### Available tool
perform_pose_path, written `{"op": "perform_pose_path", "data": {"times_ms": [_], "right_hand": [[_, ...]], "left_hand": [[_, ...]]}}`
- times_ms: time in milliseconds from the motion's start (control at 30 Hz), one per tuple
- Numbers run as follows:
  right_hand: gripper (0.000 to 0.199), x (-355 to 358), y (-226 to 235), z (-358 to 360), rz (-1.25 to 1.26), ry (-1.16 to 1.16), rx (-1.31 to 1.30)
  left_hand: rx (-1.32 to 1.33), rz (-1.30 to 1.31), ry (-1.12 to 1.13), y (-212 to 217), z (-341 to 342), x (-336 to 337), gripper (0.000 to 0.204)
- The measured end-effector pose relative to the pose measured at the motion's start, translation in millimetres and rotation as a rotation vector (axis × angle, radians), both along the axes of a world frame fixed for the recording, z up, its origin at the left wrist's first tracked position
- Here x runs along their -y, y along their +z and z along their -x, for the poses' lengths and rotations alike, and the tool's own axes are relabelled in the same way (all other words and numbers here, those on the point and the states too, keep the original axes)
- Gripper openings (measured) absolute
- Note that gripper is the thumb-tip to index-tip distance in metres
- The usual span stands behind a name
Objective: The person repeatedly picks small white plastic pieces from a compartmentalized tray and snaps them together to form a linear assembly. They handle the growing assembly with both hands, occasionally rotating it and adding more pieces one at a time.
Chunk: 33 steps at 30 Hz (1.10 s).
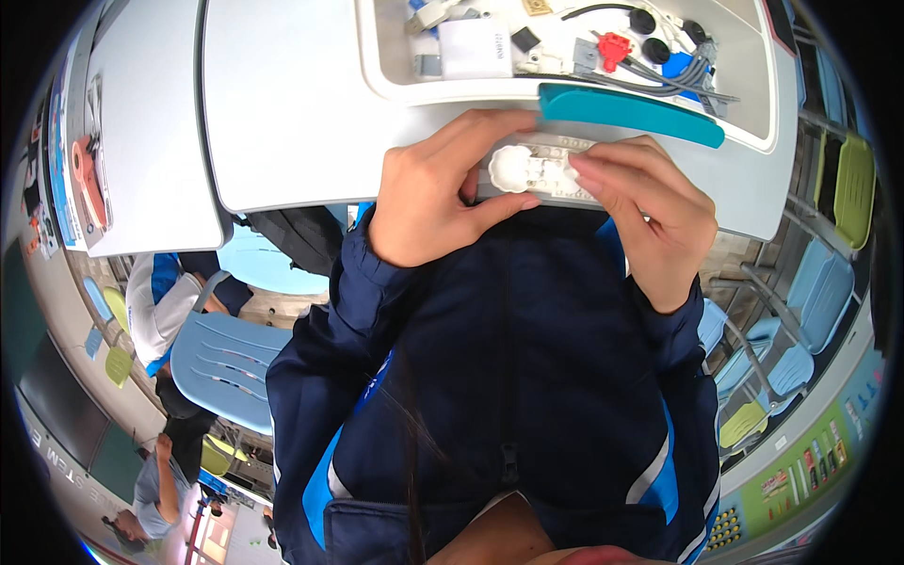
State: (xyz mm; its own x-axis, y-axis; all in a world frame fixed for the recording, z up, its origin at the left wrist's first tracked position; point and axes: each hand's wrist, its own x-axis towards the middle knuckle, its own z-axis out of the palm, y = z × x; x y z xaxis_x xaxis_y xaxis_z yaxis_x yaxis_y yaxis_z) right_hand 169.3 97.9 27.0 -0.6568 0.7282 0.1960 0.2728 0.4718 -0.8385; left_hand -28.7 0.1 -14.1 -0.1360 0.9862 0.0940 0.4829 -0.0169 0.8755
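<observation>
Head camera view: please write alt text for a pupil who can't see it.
A bare left hand curves around the left side of a white plastic assembly while the right hand pinches its right end, at the near edge of a table. Just beyond, a white tray holds cables and a red part.

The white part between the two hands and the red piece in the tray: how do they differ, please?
Colour: the white part is plain white; the red piece is bright red.
Place: the white part is near the table's edge, between the hands; the red piece lies in the tray.
Contact: the right hand touches the white part; no hand touches the red piece.
Both look small next to the tray.
</observation>
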Motion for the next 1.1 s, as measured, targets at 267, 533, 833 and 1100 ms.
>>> {"op": "perform_pose_path", "data": {"times_ms": [267,533,833,1100], "right_hand": [[0.012,2,0,12,0.001,-0.023,0.118],[0.013,0,-9,4,0.017,0.008,-0.01],[0.02,7,-10,-1,-0.016,0.038,-0.191],[0.019,15,-8,-5,-0.027,-0.045,-0.118]], "left_hand": [[0.013,-0.08,0.001,-7,0,2,0.063],[-0.003,-0.138,-0.006,-11,1,3,0.066],[-0.006,-0.154,0.002,-12,-1,2,0.065],[-0.012,-0.101,-0.01,-7,0,1,0.065]]}}
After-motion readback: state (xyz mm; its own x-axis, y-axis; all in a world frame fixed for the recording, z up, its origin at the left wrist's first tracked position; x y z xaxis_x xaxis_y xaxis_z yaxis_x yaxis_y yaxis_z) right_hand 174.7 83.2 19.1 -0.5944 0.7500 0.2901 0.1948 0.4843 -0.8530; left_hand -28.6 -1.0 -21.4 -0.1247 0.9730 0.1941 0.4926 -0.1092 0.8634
